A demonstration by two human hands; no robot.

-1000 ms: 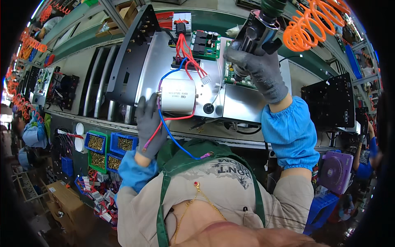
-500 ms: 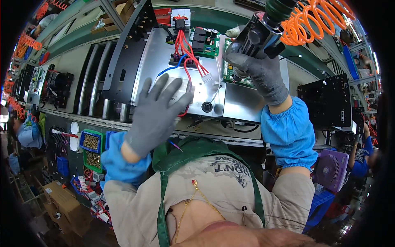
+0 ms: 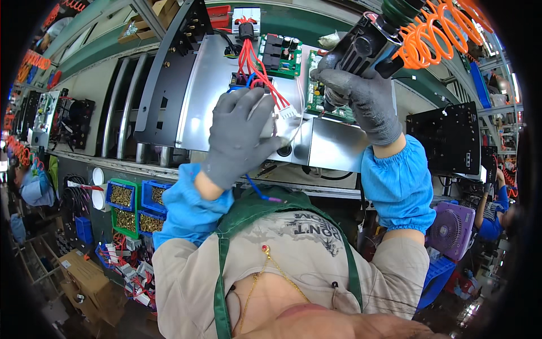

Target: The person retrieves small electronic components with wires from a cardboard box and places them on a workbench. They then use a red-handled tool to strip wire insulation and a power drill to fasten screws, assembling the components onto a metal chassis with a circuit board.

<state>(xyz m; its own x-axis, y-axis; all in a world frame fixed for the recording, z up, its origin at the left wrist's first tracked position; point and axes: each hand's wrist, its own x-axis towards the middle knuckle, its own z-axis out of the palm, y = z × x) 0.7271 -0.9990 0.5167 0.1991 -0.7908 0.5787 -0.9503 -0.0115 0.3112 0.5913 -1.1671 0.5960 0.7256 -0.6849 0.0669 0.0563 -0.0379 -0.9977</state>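
My gloved left hand (image 3: pixel 240 133) lies over the metal chassis (image 3: pixel 200 85), its fingers drawn together and curled down, hiding whatever is under them. Red wires (image 3: pixel 247 56) with a white connector (image 3: pixel 288 112) run past its fingertips. A blue wire (image 3: pixel 255 186) comes out below the palm and hangs over the front edge. My gloved right hand (image 3: pixel 370 104) is closed around a black power screwdriver (image 3: pixel 366 45), held tilted over the right-hand green circuit board (image 3: pixel 314 90). Another green circuit board (image 3: pixel 289 65) sits farther back on the chassis.
An orange coiled hose (image 3: pixel 437 34) hangs at upper right. A tall black panel (image 3: pixel 172 79) stands along the chassis's left side. Blue bins of screws (image 3: pixel 121 195) sit at lower left. Metal rollers (image 3: pixel 131 107) lie left of the chassis; a black unit (image 3: pixel 443 138) stands right.
My left hand has moved right and its spread fingers have curled in over the wires. My right hand has shifted slightly right, with the screwdriver tilting further right.
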